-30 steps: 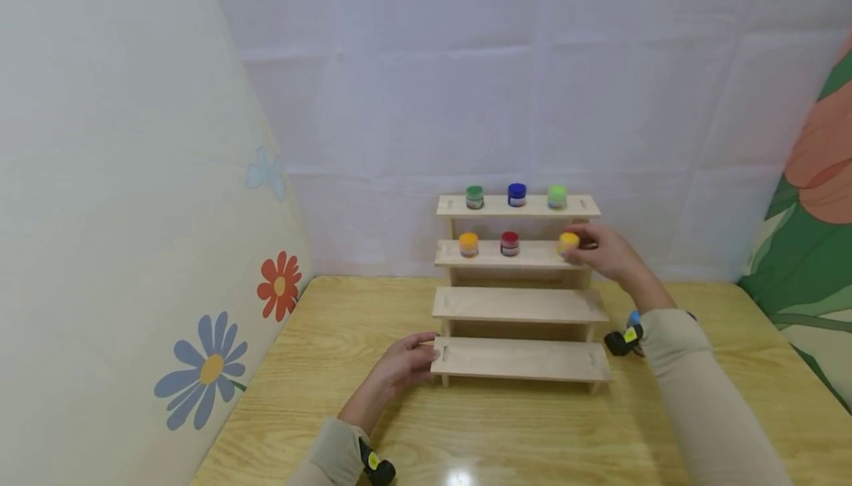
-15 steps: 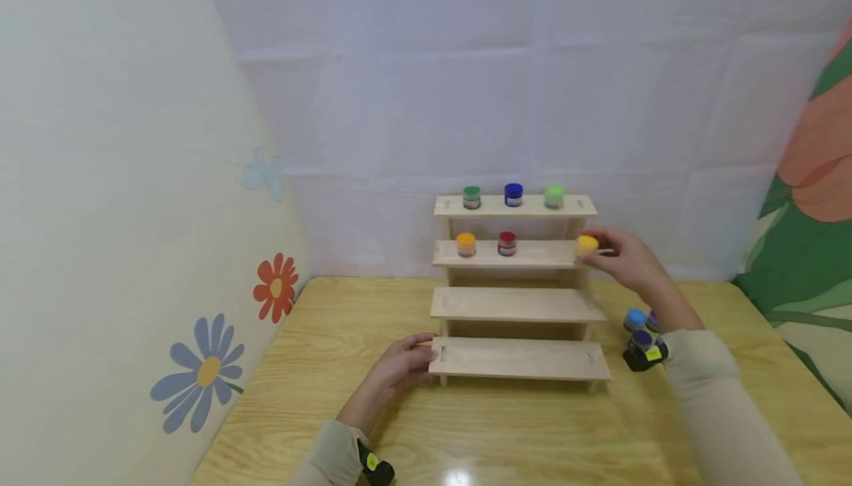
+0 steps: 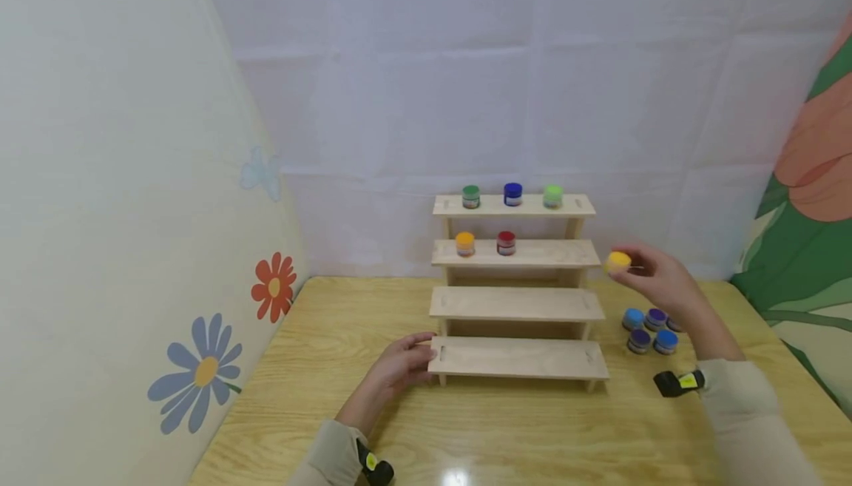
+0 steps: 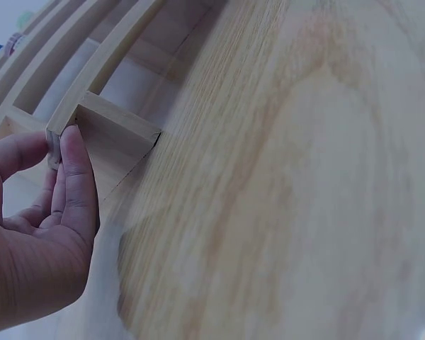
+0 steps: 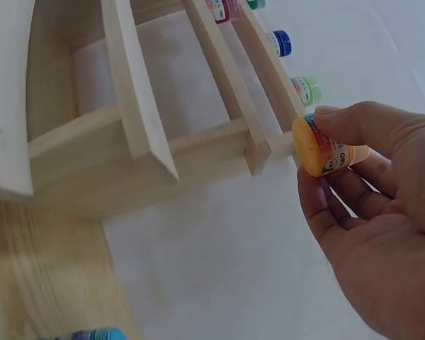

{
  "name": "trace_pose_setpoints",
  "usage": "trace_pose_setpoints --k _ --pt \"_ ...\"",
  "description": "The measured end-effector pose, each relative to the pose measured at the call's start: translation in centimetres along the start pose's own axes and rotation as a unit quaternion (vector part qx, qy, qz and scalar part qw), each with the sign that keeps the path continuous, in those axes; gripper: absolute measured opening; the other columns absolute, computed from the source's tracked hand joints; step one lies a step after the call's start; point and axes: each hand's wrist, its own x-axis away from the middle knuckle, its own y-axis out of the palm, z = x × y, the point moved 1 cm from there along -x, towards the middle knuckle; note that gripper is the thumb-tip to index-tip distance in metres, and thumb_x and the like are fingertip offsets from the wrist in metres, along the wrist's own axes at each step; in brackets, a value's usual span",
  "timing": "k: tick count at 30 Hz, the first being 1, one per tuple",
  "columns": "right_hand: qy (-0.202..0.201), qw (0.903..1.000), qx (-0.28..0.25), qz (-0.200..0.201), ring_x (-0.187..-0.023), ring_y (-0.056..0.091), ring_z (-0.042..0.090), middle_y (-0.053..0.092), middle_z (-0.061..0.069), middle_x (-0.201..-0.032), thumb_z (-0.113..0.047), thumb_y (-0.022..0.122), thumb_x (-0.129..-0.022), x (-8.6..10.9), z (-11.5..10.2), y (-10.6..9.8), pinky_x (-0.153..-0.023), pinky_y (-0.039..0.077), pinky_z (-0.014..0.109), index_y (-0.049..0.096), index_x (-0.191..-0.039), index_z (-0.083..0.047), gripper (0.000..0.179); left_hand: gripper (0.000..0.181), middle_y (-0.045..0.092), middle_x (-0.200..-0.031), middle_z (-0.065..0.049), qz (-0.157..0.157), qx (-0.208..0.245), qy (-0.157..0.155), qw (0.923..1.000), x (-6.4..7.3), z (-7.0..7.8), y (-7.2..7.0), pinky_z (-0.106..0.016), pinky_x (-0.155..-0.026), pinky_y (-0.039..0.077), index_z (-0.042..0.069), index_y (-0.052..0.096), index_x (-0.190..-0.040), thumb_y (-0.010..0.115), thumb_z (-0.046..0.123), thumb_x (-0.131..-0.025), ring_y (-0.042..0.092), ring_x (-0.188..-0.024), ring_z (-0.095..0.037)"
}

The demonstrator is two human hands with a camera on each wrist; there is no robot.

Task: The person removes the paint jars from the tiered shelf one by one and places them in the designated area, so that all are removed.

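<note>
A stepped wooden rack (image 3: 518,303) with several shelves stands on the table. My left hand (image 3: 399,365) grips the left end of its lowest shelf; in the left wrist view the thumb and fingers (image 4: 76,180) pinch the board's edge. Off the rack's right side, my right hand (image 3: 659,279) holds a yellow-lidded paint jar (image 3: 618,262) in the air between thumb and fingers. The right wrist view shows this jar (image 5: 319,147) tipped, its label partly visible. An orange jar (image 3: 465,244) and a dark red jar (image 3: 506,243) stand on the second shelf from the top.
Green (image 3: 470,197), dark blue (image 3: 512,194) and light green (image 3: 552,196) jars line the top shelf. Several blue and purple jars (image 3: 665,342) cluster on the wooden table (image 3: 519,427) right of the rack, partly behind the right forearm. A white cloth (image 3: 399,101) hangs behind.
My right hand has carried the yellow jar from the second shelf rightward and slightly down, off the rack. The cluster of jars on the table has come into view. My left hand stays put.
</note>
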Motion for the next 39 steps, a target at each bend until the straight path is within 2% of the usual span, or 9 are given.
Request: trace_pose_setpoints --k 2,5,8,11,13,19,25,35,39 --pt "0.000 1.0000 0.008 -0.001 -0.123 0.055 0.046 0.053 0.025 -0.140 -0.035 0.063 -0.101 0.5 0.5 -0.3 -0.095 0.054 0.048 0.046 -0.148 -0.001 0.060 0.056 0.068 -0.107 -0.006 -0.001 0.001 0.000 1.0000 0.0 0.0 0.0 -0.024 -0.065 0.056 -0.006 0.042 -0.148 0.062 0.006 -0.097 0.068 -0.083 -0.013" --pt "0.002 1.0000 0.007 0.001 -0.122 0.057 0.042 0.053 0.026 -0.140 -0.035 0.062 -0.102 1.1 1.2 -0.7 -0.087 0.054 0.026 0.045 -0.149 -0.001 0.061 0.056 0.068 -0.106 -0.006 -0.001 0.002 0.001 1.0000 0.0 0.1 0.0 -0.024 -0.065 0.056 -0.006 0.042 -0.148 0.062 0.006 -0.097 0.068 -0.083 -0.013" --pt "0.005 0.9999 0.004 0.009 -0.113 0.061 0.016 0.053 0.026 -0.139 -0.033 0.063 -0.102 1.8 2.0 -1.0 -0.080 0.048 0.011 0.044 -0.150 0.000 0.062 0.056 0.069 -0.106 -0.006 -0.002 0.001 0.001 1.0000 0.1 0.1 0.0 -0.024 -0.065 0.056 -0.006 0.042 -0.148 0.062 0.006 -0.097 0.068 -0.083 -0.013" --pt "0.004 0.9998 0.000 0.019 -0.102 0.053 -0.009 0.053 0.024 -0.136 -0.030 0.063 -0.101 2.5 2.7 -1.3 -0.078 0.047 0.009 0.044 -0.149 0.002 0.061 0.056 0.068 -0.108 -0.006 -0.003 -0.002 0.000 1.0000 0.1 0.1 0.0 -0.025 -0.065 0.056 -0.005 0.042 -0.148 0.062 0.007 -0.098 0.068 -0.084 -0.013" --pt "0.000 0.9996 -0.005 0.027 -0.097 0.050 -0.016 0.056 0.018 -0.131 -0.029 0.064 -0.101 3.0 3.3 -1.5 -0.077 0.048 0.009 0.045 -0.148 0.003 0.060 0.056 0.068 -0.109 -0.006 -0.004 -0.003 0.001 1.0000 0.1 0.1 0.0 -0.025 -0.065 0.056 -0.005 0.042 -0.148 0.062 0.007 -0.098 0.068 -0.084 -0.013" --pt "0.003 0.9990 0.005 0.045 -0.096 0.049 -0.019 0.057 0.000 -0.121 -0.030 0.064 -0.101 4.2 5.1 -2.2 -0.075 0.048 0.010 0.045 -0.147 0.005 0.061 0.056 0.068 -0.108 -0.006 -0.005 -0.003 0.001 1.0000 0.1 0.1 0.0 -0.025 -0.065 0.056 -0.005 0.042 -0.148 0.062 0.006 -0.097 0.068 -0.084 -0.013" --pt "-0.017 0.9986 0.001 0.050 -0.095 0.050 -0.018 0.055 -0.024 -0.107 -0.020 0.065 -0.101 5.0 6.5 -2.6 -0.073 0.049 0.010 0.044 -0.145 0.011 0.058 0.056 0.068 -0.106 -0.005 -0.005 0.002 0.000 1.0000 0.2 0.1 -0.1 -0.023 -0.064 0.056 -0.005 0.042 -0.148 0.062 0.005 -0.097 0.068 -0.083 -0.013" --pt "0.006 0.9989 -0.012 0.044 -0.095 0.049 -0.019 0.050 -0.037 -0.107 -0.019 0.065 -0.101 6.2 9.4 -3.1 -0.075 0.046 0.007 0.040 -0.146 0.013 0.061 0.056 0.069 -0.106 -0.005 -0.007 0.000 0.004 1.0000 0.0 0.0 -0.1 -0.024 -0.064 0.056 -0.007 0.042 -0.148 0.062 0.005 -0.097 0.068 -0.083 -0.013" --pt "0.018 0.9985 -0.027 0.044 -0.094 0.050 -0.016 0.050 -0.037 -0.107 -0.019 0.066 -0.100 7.0 10.4 -3.1 -0.075 0.046 0.007 0.045 -0.149 0.003 0.057 0.056 0.069 -0.107 -0.005 -0.005 -0.001 0.001 1.0000 0.0 -0.1 -0.1 -0.024 -0.065 0.056 -0.006 0.042 -0.147 0.062 0.006 -0.097 0.068 -0.083 -0.013"
